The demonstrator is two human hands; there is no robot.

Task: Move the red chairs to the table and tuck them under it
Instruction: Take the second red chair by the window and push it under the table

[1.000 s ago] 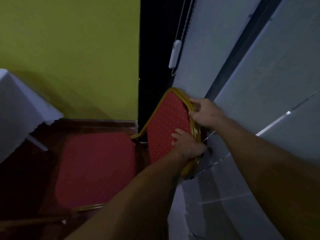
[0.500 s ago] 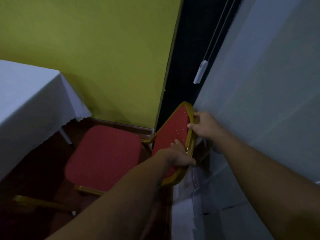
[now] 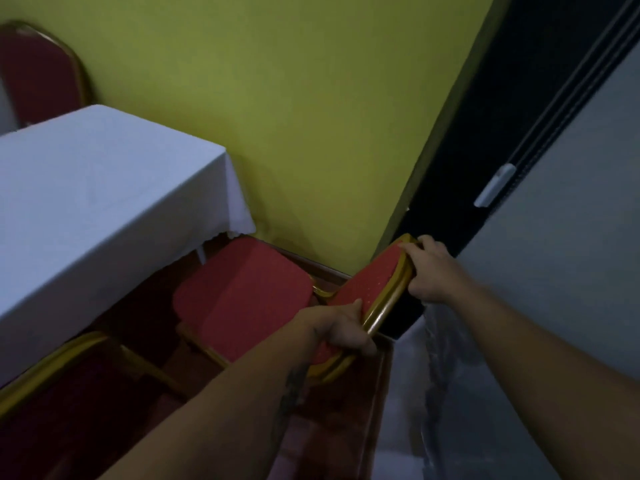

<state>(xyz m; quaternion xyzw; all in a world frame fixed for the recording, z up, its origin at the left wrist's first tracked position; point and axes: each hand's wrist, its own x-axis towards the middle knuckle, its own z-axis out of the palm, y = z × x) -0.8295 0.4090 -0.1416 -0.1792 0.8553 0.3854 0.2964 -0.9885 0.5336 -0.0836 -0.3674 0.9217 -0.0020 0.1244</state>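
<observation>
Both hands grip the backrest of a red chair (image 3: 242, 299) at the centre of the frame. The left hand (image 3: 341, 329) is closed around the lower end of the gold frame, thumb on the red padding. The right hand (image 3: 431, 271) is closed over the upper end of the frame, fingers wrapped behind it. The chair's seat sits just right of the table (image 3: 86, 209), which fills the left of the frame under a white cloth; the seat is beside the table's corner, not under it. A second chair (image 3: 52, 362) shows at lower left, partly under the table edge. A third chair (image 3: 38, 71) stands at upper left against the yellow wall (image 3: 277, 98).
</observation>
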